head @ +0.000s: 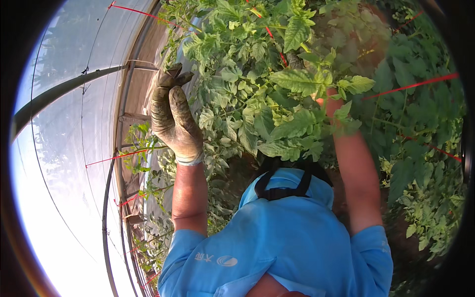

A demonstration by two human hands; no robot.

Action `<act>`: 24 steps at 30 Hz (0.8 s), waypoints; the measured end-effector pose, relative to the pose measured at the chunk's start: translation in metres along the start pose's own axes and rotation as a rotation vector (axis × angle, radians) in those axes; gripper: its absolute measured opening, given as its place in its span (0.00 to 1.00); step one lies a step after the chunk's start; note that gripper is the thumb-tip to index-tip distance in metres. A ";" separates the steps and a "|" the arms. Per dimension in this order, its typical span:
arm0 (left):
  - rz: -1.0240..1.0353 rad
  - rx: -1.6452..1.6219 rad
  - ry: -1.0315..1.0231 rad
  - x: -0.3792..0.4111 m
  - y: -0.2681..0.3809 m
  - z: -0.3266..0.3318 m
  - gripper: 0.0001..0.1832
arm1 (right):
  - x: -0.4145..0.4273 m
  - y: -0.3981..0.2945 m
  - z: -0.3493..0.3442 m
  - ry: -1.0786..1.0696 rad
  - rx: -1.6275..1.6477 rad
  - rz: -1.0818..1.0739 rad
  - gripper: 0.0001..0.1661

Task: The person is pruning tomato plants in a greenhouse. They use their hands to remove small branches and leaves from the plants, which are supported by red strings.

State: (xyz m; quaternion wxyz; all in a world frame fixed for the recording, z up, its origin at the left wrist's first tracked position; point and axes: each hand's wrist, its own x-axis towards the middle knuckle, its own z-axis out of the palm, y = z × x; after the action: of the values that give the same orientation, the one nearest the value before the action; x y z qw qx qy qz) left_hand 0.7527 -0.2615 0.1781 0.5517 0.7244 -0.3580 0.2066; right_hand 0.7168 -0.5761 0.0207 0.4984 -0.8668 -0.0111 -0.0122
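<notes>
My left hand (176,115) wears a soiled, pale work glove and is raised at the left edge of the tomato plants (241,81). Its fingers curl over at the top, the thumb stands apart, and nothing shows between them. My right forearm (352,167) reaches up into the foliage. Leaves cover most of my right hand (297,61); only a dark, gloved-looking patch and the wrist show through, so its grip is hidden. Close to that hand, a red twine (270,33) runs down among the stems.
Clear plastic greenhouse sheeting (70,148) on a curved frame pole (66,85) rises at left, beside a wall (139,85). Another red twine (415,85) crosses at right, before more tomato foliage (408,122). Black straps (284,193) lie across my blue shirt (282,234).
</notes>
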 end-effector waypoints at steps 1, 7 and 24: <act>-0.070 -0.032 0.021 0.011 -0.008 0.008 0.14 | -0.004 -0.016 0.023 0.322 -0.092 0.034 0.25; -0.401 -0.350 -0.169 0.045 -0.051 0.073 0.16 | 0.003 0.105 0.058 0.908 -0.475 -0.356 0.27; -0.009 -0.002 -0.171 0.128 -0.081 0.115 0.22 | -0.041 0.063 0.062 0.703 -0.470 -0.154 0.25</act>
State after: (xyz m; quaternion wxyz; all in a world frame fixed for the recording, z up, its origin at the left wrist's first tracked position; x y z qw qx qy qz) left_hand 0.8867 -0.3969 0.1787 0.5206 0.7406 -0.4007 0.1411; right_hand 0.6782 -0.5546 -0.0663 0.2586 -0.8965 0.0980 -0.3461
